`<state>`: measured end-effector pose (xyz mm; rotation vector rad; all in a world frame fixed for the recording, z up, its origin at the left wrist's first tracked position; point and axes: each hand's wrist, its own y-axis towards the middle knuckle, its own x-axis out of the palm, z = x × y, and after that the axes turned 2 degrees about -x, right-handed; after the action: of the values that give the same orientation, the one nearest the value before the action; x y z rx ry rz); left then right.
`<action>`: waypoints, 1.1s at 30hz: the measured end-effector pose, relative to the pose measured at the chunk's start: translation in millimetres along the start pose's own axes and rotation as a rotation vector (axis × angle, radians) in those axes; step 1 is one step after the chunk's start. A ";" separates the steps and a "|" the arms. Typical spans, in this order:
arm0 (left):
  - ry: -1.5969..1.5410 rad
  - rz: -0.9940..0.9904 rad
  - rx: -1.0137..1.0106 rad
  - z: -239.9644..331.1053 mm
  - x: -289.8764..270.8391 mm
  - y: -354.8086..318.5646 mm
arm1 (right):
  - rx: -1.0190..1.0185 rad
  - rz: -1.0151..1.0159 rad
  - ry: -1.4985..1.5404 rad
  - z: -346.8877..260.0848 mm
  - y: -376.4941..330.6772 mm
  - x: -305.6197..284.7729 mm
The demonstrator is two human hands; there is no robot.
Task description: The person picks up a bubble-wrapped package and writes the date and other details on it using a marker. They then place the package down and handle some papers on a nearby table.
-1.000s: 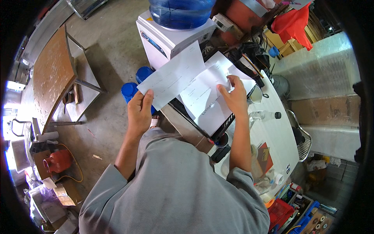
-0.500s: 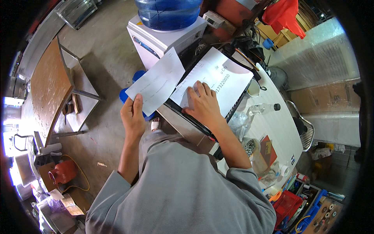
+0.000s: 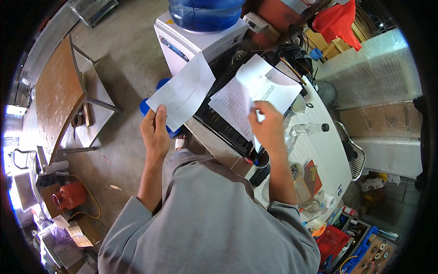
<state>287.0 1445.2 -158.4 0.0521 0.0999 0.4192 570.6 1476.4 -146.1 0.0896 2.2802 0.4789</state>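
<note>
My left hand (image 3: 154, 132) pinches a sheet of white paper (image 3: 185, 93) by its lower corner, thumb on top. It is held up over the floor, left of the table, and carries faint writing. My right hand (image 3: 268, 129) is closed on the edge of a printed sheet (image 3: 269, 84), which curls up from a stack. Beneath it a handwritten sheet (image 3: 230, 107) is uncovered. These papers lie on a black ribbed tray or case (image 3: 223, 128), whose kind I cannot tell, at the table's left edge.
A water dispenser (image 3: 196, 41) with a blue bottle stands beyond the papers. On the white table (image 3: 326, 146) are a clear bottle (image 3: 310, 129), a mug (image 3: 298, 106) and a container of small metal parts (image 3: 296, 170). A wooden table (image 3: 59, 91) stands left, a red gas cylinder (image 3: 68, 195) lower left.
My right hand went from lying spread on the stack to gripping the printed sheet's edge and lifting it rightward, baring the handwritten page. My left hand still holds its sheet.
</note>
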 end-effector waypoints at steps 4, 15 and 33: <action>-0.056 -0.006 -0.028 -3.9 6.1 1.8 | 0.105 0.093 0.141 1.7 1.0 -42.8; -0.459 -0.452 -0.343 7.4 52.0 -33.2 | -0.286 0.027 0.255 -64.7 -20.8 20.1; -0.239 0.177 0.183 48.6 -54.7 14.5 | 0.082 -0.272 -0.604 80.6 48.8 -7.9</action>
<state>236.7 1434.6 -104.3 0.2917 -0.1034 0.5770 630.0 1545.0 -172.5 -0.0337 1.6832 0.1790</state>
